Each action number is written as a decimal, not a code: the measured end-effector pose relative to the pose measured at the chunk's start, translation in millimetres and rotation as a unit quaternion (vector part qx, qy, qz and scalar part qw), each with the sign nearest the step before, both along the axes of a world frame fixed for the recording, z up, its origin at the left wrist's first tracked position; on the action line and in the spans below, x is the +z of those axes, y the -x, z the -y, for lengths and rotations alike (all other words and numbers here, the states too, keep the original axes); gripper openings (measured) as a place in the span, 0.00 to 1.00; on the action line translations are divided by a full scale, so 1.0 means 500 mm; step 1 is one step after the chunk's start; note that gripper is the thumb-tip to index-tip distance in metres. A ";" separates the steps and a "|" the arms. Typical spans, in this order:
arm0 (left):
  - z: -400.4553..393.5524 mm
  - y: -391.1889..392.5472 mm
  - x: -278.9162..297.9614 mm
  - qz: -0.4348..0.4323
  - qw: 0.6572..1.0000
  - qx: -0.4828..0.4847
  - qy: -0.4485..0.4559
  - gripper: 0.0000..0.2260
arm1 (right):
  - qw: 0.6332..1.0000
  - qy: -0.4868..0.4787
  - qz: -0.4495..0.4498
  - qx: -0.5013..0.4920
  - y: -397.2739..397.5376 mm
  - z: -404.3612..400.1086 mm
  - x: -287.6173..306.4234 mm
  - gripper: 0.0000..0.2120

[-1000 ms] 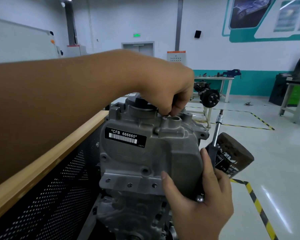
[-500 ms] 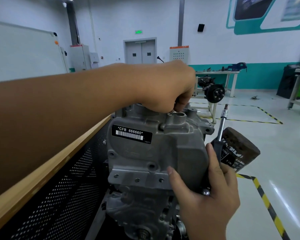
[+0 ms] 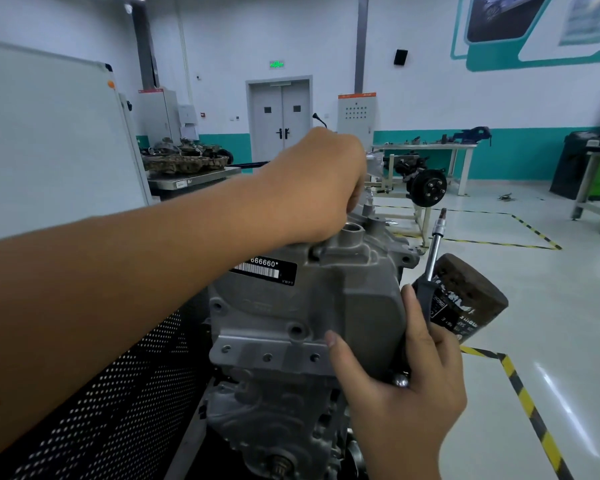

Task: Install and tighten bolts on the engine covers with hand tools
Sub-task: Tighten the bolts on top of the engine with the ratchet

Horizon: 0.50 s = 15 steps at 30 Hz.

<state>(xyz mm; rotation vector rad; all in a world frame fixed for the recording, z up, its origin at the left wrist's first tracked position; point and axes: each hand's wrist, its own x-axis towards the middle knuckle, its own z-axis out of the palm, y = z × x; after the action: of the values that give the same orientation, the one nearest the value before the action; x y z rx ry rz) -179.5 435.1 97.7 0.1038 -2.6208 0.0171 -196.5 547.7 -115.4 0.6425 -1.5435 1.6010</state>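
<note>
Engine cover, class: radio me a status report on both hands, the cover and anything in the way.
Left hand curled at top of engine cover, what it pinches hidden. Right hand steadies cover's edge, gripping screwdriver. Oil filter sticks out behind the screwdriver.

Bright overhead light, glare on floor point(image 3: 551, 386), wide-angle edge bending.

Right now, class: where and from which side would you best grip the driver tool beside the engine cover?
Grip the driver tool by its dark handle, from the right: the steel shaft tapers upward, and the engine cover blocks its left. The right hand already holds it so.
</note>
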 end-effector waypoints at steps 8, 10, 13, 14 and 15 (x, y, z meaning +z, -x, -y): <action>0.006 -0.009 -0.022 -0.006 0.986 0.018 0.163 0.07 | 1.000 0.003 0.019 -0.008 -0.003 0.002 0.000 0.38; 0.013 -0.012 -0.026 0.001 0.976 0.013 0.216 0.06 | 1.000 0.008 0.022 -0.013 -0.005 0.005 -0.001 0.38; 0.021 -0.010 -0.020 0.013 0.968 -0.003 0.252 0.05 | 0.999 0.025 0.023 -0.025 -0.008 0.011 -0.004 0.37; 0.019 -0.009 -0.019 0.021 0.966 -0.003 0.257 0.06 | 0.999 0.030 0.021 -0.032 -0.009 0.013 -0.005 0.37; 0.017 -0.007 -0.021 0.029 0.966 0.004 0.256 0.08 | 0.998 0.033 0.018 -0.040 -0.009 0.015 -0.006 0.37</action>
<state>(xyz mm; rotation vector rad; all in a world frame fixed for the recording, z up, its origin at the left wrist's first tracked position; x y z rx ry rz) -176.2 426.8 87.3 -0.0695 -2.5844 0.7029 -192.2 540.2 -118.3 0.5118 -1.5163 1.6053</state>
